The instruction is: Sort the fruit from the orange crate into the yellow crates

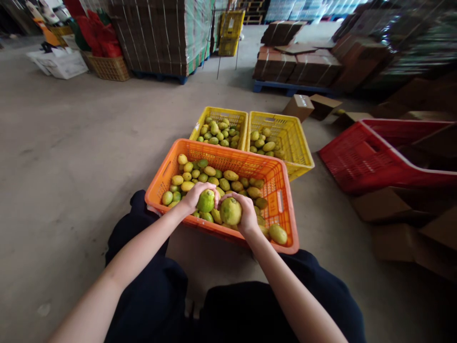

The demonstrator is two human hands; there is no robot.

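Between my knees stands an orange plastic crate (290,205) holding many green and yellow lemons (231,175). Over its near side, my left hand (194,194) is closed around a green lemon (206,201) with its pointed tip facing me. Beside it, my right hand (247,213) grips a larger yellow-green lemon (230,211) with dark marks on its skin. The two hands are close together, and the far sides of both held fruits are hidden by the fingers.
Two yellow crates stand beyond the orange one, the left crate (244,131) fuller than the right crate (300,147). To the right are a red crate (352,157) and open cardboard boxes (382,205). Stacked cardboard on a blue pallet (274,88) sits farther back.
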